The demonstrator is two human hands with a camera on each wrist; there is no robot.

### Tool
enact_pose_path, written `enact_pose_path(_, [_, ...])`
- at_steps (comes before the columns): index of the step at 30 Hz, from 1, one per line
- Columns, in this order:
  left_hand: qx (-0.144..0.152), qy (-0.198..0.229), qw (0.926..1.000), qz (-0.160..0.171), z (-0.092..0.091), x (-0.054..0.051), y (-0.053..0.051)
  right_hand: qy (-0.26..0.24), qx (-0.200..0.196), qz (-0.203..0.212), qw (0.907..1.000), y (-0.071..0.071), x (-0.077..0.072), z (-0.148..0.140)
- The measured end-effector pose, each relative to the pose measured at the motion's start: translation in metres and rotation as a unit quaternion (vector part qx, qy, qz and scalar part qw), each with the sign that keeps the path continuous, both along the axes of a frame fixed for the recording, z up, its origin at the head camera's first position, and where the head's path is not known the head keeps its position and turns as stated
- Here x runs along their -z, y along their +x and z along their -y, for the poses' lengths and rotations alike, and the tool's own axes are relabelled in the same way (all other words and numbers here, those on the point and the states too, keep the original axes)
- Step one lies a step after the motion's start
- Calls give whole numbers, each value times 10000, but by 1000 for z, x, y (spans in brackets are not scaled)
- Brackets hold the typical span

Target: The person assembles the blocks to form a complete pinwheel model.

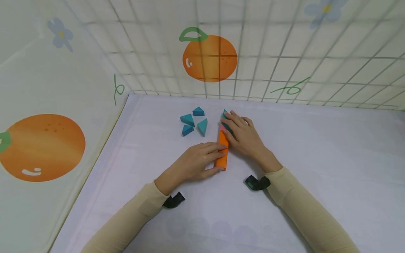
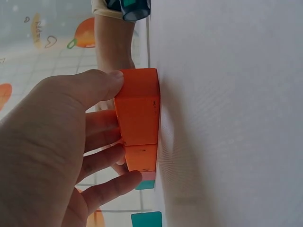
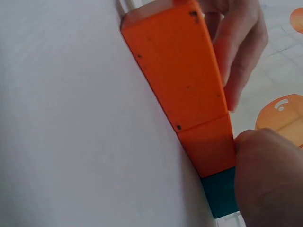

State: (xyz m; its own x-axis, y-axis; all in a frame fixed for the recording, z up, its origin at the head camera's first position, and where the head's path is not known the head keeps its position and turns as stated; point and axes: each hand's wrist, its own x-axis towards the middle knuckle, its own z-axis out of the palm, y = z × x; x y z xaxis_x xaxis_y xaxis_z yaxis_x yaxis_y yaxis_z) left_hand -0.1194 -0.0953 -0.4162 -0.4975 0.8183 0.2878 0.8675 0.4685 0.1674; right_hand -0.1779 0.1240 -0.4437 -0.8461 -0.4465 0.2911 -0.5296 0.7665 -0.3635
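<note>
Two orange blocks [image 1: 223, 151] lie end to end in a line on the white table, with a bit of pink block [image 1: 223, 127] and teal blocks [image 1: 225, 114] at the far end. My left hand [image 1: 199, 160] holds the orange blocks from the left, thumb at the near end and fingers along the side and top. My right hand [image 1: 242, 135] grips the far teal end, fingers over its top and thumb by the pink and orange pieces. It hides much of that end. Orange block faces [image 2: 137, 118] show small dark marks in the left wrist view.
Several loose teal and blue triangular blocks [image 1: 187, 119] lie left of the line. A patterned curtain [image 1: 262, 45] with a grid and orange prints rises behind the table. Black wrist devices [image 1: 257, 183] are worn at both sleeves.
</note>
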Motion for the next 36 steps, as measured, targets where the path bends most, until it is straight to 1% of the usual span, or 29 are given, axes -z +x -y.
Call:
enact_pose_path(6, [-16, -78, 9999, -68, 0, 0, 0, -40, -15, 9, 10000, 0, 0, 0])
enact_pose_path(14, [-12, -77, 10000, -13, -1, 0, 0, -96, -45, -77, 9999, 0, 3, 0])
enact_pose_path(18, [26, 146, 9998, -137, 0, -1, -1, -70, -51, -95, 9999, 0, 3, 0])
enact_pose_path(21, [2, 352, 9989, -299, 1, -2, -4, -51, -30, -66, 10000, 0, 2, 0])
enact_pose_path(22, [-61, 386, 9986, -343, 2, -3, -5, -51, -18, -50, 10000, 1, 2, 0])
enact_pose_path(24, [-278, 377, 9980, -414, 7, -4, -10, -54, -12, -31, 10000, 1, 1, -1])
enact_pose_path(27, [-787, 209, 9959, -402, 19, -5, -19, -51, -22, -64, 10000, 1, 2, -1])
enact_pose_path(30, [-1240, -82, 9919, -245, 33, -4, -28, -47, -45, -143, 9999, 0, 2, 0])
enact_pose_path(32, [-1395, -310, 9897, -108, 40, -3, -33, -57, -43, -169, 9998, 0, 2, 0])
enact_pose_path(34, [-1437, -476, 9885, 50, 45, -1, -37, -69, -42, -167, 9998, 0, 3, 0])
enact_pose_path(36, [-1431, -546, 9880, 168, 47, 1, -38, -82, -59, -137, 9999, 0, 3, 0])
